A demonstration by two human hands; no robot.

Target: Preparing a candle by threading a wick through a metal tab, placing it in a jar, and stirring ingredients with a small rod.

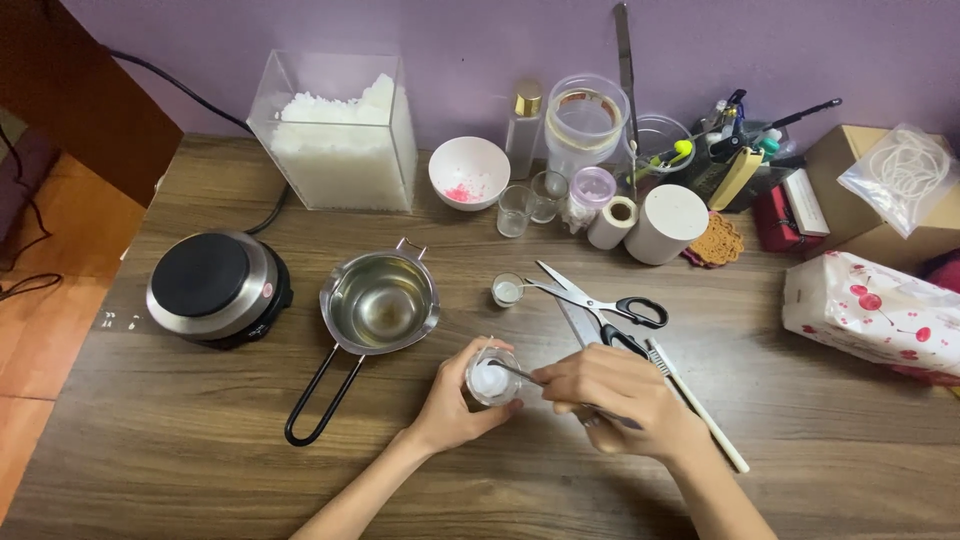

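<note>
Table: one wooden table (180, 460) bears everything.
Wax box: one clear box (335, 130) of white flakes by the wall.
Hotplate: one round hotplate (215, 285), left.
Pot: one steel melting pot (380, 303), beside it.
Scissors: one pair of black-handled scissors (600, 300).
Small glasses: four; three stand apart near the wall, the fourth glass (492, 378) is wrapped in the left hand (455, 405).
Right hand: the right hand (615, 395) pinches one thin metal tool (520, 373), its tip in that glass.
</note>
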